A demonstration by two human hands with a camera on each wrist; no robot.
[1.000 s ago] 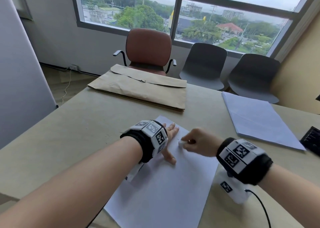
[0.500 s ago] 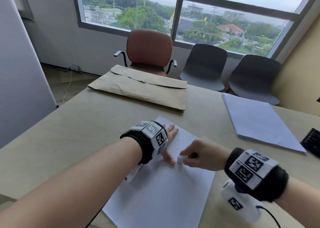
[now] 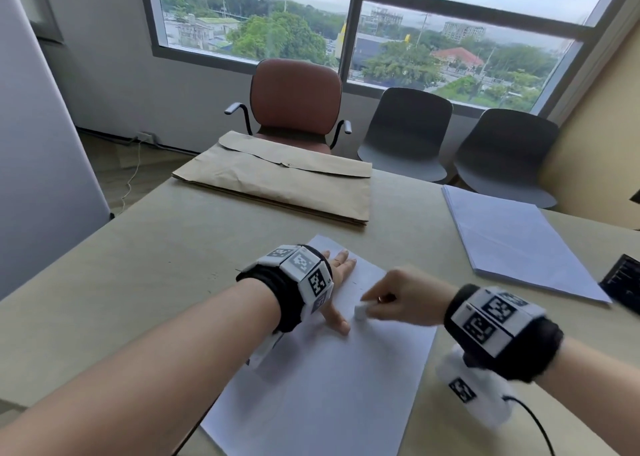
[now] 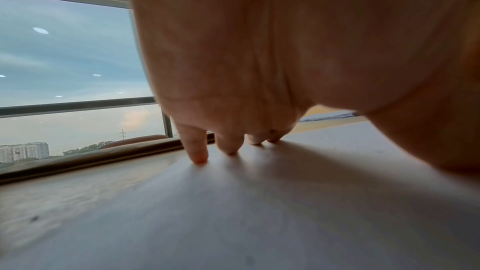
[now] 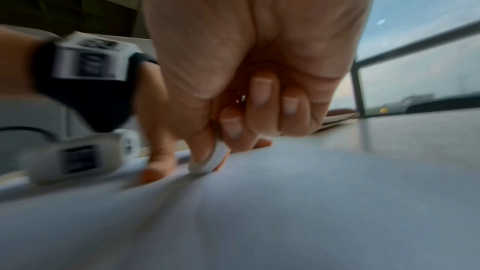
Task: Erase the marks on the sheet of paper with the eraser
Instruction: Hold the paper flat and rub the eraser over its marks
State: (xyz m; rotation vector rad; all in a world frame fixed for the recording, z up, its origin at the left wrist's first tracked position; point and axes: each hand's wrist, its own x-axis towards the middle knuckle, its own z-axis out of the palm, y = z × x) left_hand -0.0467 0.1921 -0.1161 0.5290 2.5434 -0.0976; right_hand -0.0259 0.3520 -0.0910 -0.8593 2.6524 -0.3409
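A white sheet of paper [image 3: 322, 386] lies on the beige table [image 3: 138, 275] in front of me. My left hand [image 3: 337, 275] lies flat on the sheet's far left part, fingers spread and pressing it down; the left wrist view shows its fingertips [image 4: 198, 156] on the surface. My right hand [image 3: 394, 300] pinches a small white eraser [image 3: 360, 312] and holds its end on the paper, just right of my left thumb. In the right wrist view the eraser [image 5: 210, 161] touches the sheet [image 5: 285, 213] between thumb and fingers. Faint small marks show on the paper near my left fingers.
A brown paper envelope [image 3: 277, 185] lies at the table's far side. A stack of white sheets [image 3: 512, 244] sits at the right, with a dark device [image 3: 623, 282] at the right edge. One brown chair [image 3: 294, 106] and two grey chairs [image 3: 405, 133] stand beyond the table.
My right hand with the eraser has slid nearer to me and leftward along the sheet, toward my left thumb. The left hand has stayed pressed in place.
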